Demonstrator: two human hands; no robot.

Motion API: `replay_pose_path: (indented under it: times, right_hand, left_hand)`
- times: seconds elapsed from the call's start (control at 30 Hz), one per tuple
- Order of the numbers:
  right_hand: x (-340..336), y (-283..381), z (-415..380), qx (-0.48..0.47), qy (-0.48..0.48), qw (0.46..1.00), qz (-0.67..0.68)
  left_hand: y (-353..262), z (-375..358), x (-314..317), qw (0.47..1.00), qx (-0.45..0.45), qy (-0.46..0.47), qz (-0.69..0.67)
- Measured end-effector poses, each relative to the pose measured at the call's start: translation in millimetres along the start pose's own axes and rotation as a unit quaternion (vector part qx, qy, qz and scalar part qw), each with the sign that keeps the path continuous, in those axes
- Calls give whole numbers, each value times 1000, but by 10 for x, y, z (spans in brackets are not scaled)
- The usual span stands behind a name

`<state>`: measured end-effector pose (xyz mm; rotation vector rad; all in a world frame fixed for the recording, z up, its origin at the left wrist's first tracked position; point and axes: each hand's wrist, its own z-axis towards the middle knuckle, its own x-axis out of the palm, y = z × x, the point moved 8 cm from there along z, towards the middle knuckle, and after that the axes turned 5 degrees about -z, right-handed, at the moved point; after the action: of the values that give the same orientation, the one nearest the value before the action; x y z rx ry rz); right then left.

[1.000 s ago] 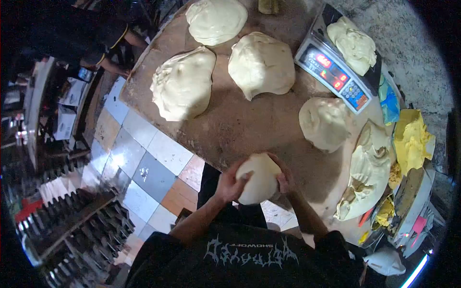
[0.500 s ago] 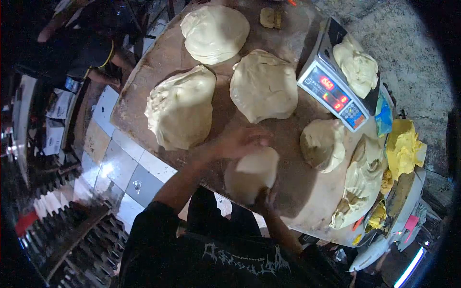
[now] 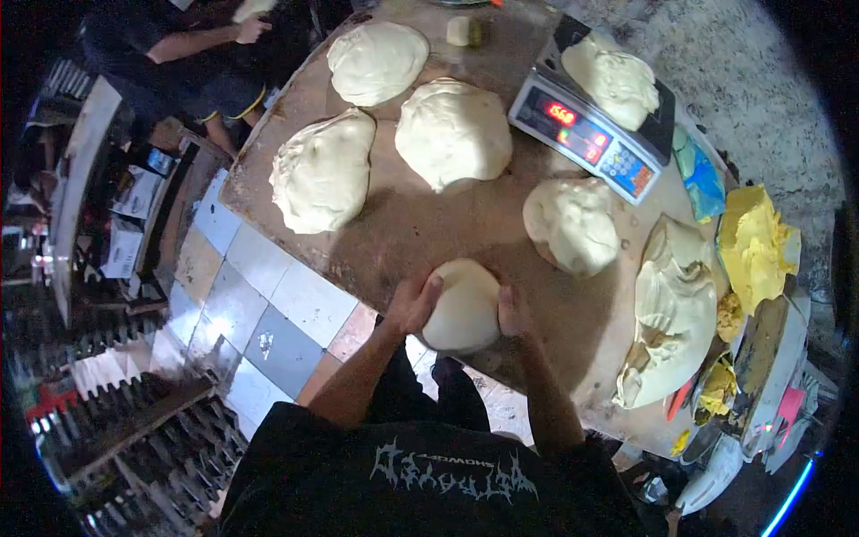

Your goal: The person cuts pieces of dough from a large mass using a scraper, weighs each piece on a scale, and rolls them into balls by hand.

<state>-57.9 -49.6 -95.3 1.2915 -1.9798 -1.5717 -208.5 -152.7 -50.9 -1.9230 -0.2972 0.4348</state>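
Note:
A smooth, pale ball of dough (image 3: 463, 306) sits near the table's front edge between my two hands. My left hand (image 3: 414, 304) cups its left side, thumb up against it. Against the right side presses my right hand (image 3: 513, 311), fingers partly hidden by the dough. Beyond lie a large dough piece (image 3: 454, 134), another at the left (image 3: 322, 170) and a third at the back (image 3: 378, 63). To the right rests a smaller dough lump (image 3: 573, 225). A digital scale (image 3: 586, 134) with lit red digits carries more dough (image 3: 612, 80).
A long dough mass (image 3: 673, 313) lies on the table (image 3: 429, 219) at the right, beside yellow fat (image 3: 756, 242) and a blue bag (image 3: 702, 183). A small block (image 3: 461, 31) is at the back. Another person (image 3: 192, 45) stands at the upper left.
My left hand has come down from above the dough to its left side, and my right hand has moved up along its right side. The view has shifted; the other person has raised an arm.

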Motion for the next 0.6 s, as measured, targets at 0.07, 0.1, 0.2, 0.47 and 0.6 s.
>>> replay_pose_path:
  times: [0.07, 0.1, 0.2, 0.47, 0.6]
  right_hand:
    - [-31, 133, -611, -83, -9, 994, 72]
    - [-121, 296, -846, -123, -42, 991, 24]
    - [-314, 284, -1198, -111, -117, 987, 3]
    - [795, -753, -787, 184, -71, 780, 593]
    - [1007, -286, -131, 175, -114, 779, 591]
  left_hand:
    - [142, -278, 318, 996, -50, 70, 37]
    - [249, -379, 484, 983, -101, 135, 70]
    - [89, -299, 842, 975, -7, 158, 158]
    - [14, 547, 664, 955, -105, 277, -13]
    - [-122, 1382, -31, 912, 87, 366, 161]
